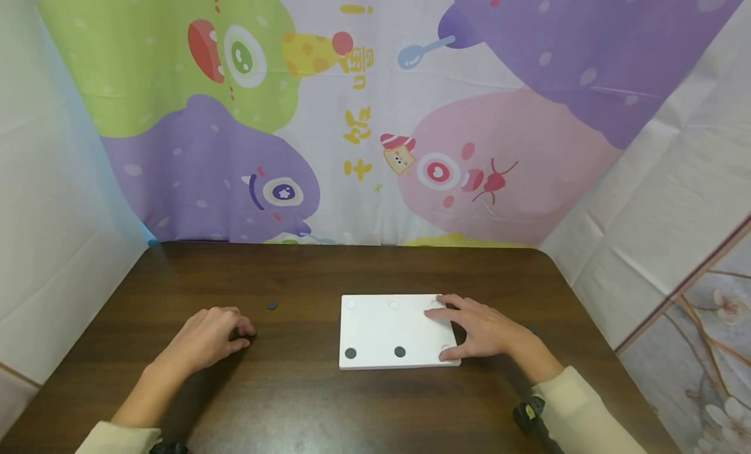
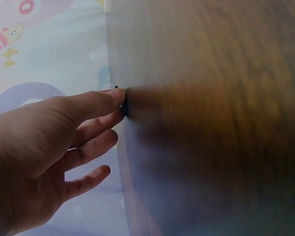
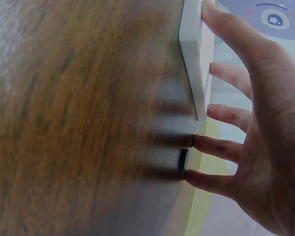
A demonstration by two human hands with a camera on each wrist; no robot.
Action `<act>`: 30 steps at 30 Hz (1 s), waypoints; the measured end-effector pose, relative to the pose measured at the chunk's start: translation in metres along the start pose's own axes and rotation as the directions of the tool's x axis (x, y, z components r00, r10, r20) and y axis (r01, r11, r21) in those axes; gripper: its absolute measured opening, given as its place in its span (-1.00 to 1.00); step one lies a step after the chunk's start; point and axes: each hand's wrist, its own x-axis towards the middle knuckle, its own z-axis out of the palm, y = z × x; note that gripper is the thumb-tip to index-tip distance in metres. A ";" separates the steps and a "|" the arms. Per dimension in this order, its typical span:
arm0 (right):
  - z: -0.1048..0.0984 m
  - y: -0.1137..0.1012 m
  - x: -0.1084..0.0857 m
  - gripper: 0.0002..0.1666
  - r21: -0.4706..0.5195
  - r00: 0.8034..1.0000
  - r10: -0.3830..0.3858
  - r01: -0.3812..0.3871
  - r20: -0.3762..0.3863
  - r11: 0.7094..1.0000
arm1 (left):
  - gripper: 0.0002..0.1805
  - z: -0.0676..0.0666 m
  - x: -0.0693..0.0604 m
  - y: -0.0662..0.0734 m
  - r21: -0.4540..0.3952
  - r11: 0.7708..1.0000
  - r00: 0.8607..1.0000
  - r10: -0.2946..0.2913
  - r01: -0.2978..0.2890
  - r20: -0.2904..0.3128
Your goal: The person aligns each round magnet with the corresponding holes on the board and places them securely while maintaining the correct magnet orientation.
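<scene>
A white rectangular board [image 1: 387,330] lies on the table. Two dark discs sit along its near edge, one at the left corner [image 1: 350,353] and one at the middle [image 1: 399,352]. Pale round spots mark its far edge and near right corner. My right hand [image 1: 484,329] rests over its right end, fingers spread, with thumb and fingertips on the top face. To the left, my left hand [image 1: 205,340] is low over the table. Thumb and forefinger pinch a small dark disc [image 2: 124,109], mostly hidden by the fingertips. Beyond that hand lies another dark disc [image 1: 272,304].
One more dark disc [image 1: 532,329] lies right of the board, partly behind the right wrist; it shows near the little finger as a disc [image 3: 183,161] in the right wrist view. A cartoon-printed curtain [image 1: 375,219] hangs behind the brown table [image 1: 281,408].
</scene>
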 end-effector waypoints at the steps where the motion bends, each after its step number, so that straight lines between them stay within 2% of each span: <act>1: 0.000 0.000 0.000 0.08 0.000 1.000 0.000 0.000 0.000 1.000 | -0.82 0.000 0.000 0.000 0.001 1.000 1.000 -0.002 0.002 0.003; 30: 0.001 0.001 0.000 0.07 -0.042 1.000 -0.005 0.005 -0.013 0.999 | -0.84 -0.004 0.011 0.007 -0.004 0.999 0.998 0.045 -0.045 -0.049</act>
